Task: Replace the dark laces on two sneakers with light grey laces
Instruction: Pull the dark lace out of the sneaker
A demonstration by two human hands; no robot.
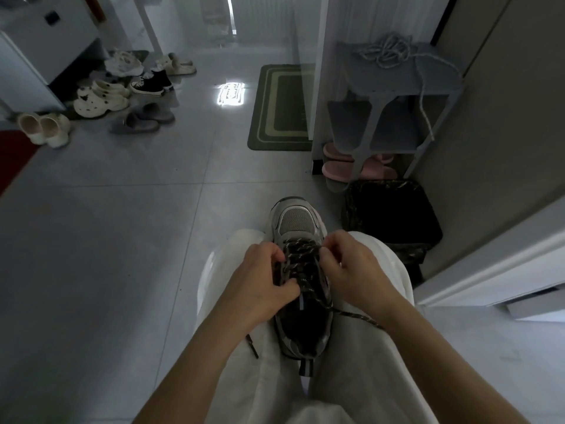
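A grey sneaker [298, 223] lies on my lap between my knees, toe pointing away. A dark speckled lace [301, 255] still crosses its eyelets. One loose end trails right under my forearm, the other end hangs at the left by my thigh. My left hand [264, 278] grips the sneaker's left side, with its thumb pressed on the lace crossings. My right hand [350, 266] pinches the dark lace at an upper right eyelet. Light grey laces [386, 53] lie in a heap on top of the grey shoe rack, one end hanging down its side.
The grey shoe rack [397, 87] stands ahead on the right with pink slippers [339, 171] under it. A black lined bin [393, 214] sits just right of the sneaker. Several shoes [101, 97] are scattered at the far left, a green mat [282, 107] ahead.
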